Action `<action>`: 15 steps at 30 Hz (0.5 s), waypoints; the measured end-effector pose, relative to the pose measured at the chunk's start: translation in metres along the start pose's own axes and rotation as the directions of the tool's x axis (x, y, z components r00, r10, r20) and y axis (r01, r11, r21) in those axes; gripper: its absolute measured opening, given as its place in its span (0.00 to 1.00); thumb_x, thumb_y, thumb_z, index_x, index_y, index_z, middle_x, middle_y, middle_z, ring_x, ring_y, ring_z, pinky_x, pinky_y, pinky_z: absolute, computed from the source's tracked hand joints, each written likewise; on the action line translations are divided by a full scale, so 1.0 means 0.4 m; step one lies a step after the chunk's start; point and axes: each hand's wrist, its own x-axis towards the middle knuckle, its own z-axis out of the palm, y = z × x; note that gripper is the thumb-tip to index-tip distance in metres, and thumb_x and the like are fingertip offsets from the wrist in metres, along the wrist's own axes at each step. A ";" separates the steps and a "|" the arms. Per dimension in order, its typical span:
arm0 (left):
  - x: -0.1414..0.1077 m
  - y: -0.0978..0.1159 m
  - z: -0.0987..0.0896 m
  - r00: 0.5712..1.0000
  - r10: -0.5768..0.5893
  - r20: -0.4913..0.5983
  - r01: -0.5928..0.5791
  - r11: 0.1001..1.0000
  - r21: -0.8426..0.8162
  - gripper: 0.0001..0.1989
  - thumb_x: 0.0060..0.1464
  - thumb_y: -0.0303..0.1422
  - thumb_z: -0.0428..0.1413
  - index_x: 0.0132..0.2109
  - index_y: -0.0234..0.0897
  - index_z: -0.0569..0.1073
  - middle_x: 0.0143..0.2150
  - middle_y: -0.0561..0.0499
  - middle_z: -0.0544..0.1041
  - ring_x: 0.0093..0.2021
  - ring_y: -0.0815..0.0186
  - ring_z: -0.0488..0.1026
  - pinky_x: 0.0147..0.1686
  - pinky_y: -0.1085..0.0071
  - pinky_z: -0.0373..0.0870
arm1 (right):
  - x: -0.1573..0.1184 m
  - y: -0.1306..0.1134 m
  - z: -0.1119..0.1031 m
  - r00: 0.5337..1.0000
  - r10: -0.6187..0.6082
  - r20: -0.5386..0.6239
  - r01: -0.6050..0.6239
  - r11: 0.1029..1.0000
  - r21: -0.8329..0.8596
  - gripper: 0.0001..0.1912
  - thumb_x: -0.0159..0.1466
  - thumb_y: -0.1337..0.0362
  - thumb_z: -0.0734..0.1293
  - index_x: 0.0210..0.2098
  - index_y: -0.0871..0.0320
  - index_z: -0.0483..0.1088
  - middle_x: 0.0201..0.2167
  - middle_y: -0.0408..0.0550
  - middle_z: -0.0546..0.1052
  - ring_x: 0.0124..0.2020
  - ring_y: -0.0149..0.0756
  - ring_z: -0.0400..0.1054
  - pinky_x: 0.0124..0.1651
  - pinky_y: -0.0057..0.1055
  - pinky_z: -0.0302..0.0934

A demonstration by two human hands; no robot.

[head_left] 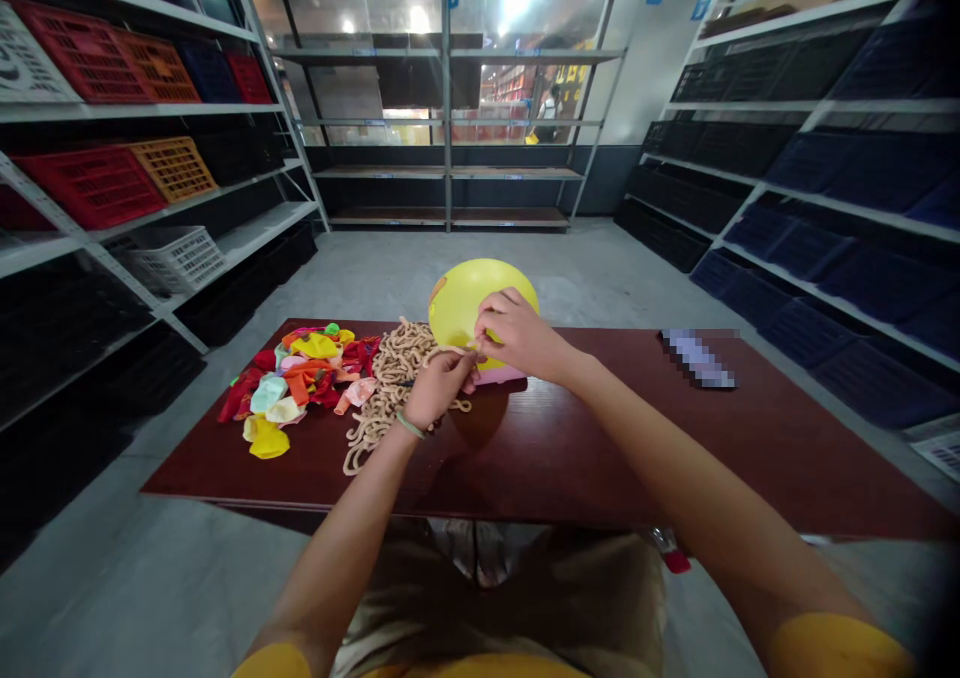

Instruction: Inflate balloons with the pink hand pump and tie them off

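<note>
An inflated yellow balloon [472,293] stands over the table in front of me, its neck pointing toward my hands. My left hand [442,383] is closed in a pinch at the neck, with a green band on the wrist. Close against it, my right hand [517,333] pinches the end of the neck from the right; its fingertips partly hide the spot. Beside my left hand lies a tangled heap of beige cord [401,368]. Farther left is a pile of limp balloons [307,373] in several colours. Under the yellow balloon, a pink object [501,374] shows only in part.
The dark red-brown table [600,438] carries a blurred-out phone-like object [699,358] at its right. Shelves with red crates [97,183] and a white crate [176,258] stand left, dark blue bins [862,278] right. A metal rack [448,108] stands behind, with a person [550,113] beyond it.
</note>
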 end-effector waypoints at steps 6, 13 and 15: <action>0.007 0.000 -0.002 0.986 -0.164 -0.013 0.133 0.842 -0.522 0.18 0.50 0.44 0.63 0.29 0.32 0.73 0.24 0.54 0.71 0.20 0.75 0.65 0.24 0.76 0.64 | -0.050 -0.012 0.051 0.985 0.018 -0.173 -0.002 0.995 0.097 0.05 0.63 0.69 0.63 0.35 0.56 0.70 0.44 0.51 0.68 0.49 0.42 0.59 0.55 0.43 0.58; -0.001 0.004 -0.018 0.989 -0.140 0.057 0.144 0.764 -0.629 0.20 0.44 0.43 0.68 0.33 0.32 0.71 0.25 0.56 0.69 0.20 0.78 0.63 0.21 0.80 0.61 | -0.082 -0.018 0.083 0.968 0.034 -0.249 0.014 0.982 0.188 0.05 0.63 0.70 0.63 0.34 0.53 0.70 0.46 0.49 0.68 0.57 0.43 0.60 0.60 0.47 0.57; -0.003 0.004 -0.025 0.992 -0.112 0.054 0.122 0.804 -0.582 0.20 0.45 0.43 0.67 0.33 0.33 0.70 0.25 0.56 0.70 0.20 0.77 0.64 0.21 0.79 0.62 | -0.080 -0.018 0.076 0.966 0.038 -0.256 0.023 0.972 0.232 0.05 0.65 0.68 0.63 0.35 0.53 0.70 0.46 0.49 0.69 0.59 0.42 0.60 0.61 0.48 0.57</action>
